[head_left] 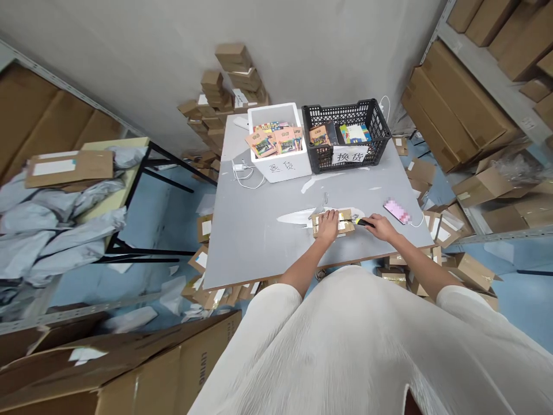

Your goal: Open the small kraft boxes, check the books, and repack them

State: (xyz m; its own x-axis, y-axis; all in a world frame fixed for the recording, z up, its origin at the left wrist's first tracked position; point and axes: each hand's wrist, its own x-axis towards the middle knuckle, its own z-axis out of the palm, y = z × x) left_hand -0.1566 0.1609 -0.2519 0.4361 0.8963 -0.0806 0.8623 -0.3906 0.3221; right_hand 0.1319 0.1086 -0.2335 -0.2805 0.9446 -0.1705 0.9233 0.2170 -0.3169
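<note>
A small taped cardboard box (pixel 347 228) lies on the grey table (pixel 254 230) close to its front edge. My left hand (pixel 328 225) rests on the box's left part, pressing it from above with the fingers together. Gripped in my right hand (pixel 380 227) is a cutter (pixel 362 222) with a black and yellow handle. The cutter points left, its front end at the right part of the box. Whether the blade is inside the tape or just on it is too small to tell.
Behind the box stand a white foam box (pixel 281 171) of booklets and a black crate (pixel 317 164). A phone (pixel 396 211) with a cable lies at the right. Grey parcels (pixel 82 230) fill the left table; cartons (pixel 462 109) surround the workspace.
</note>
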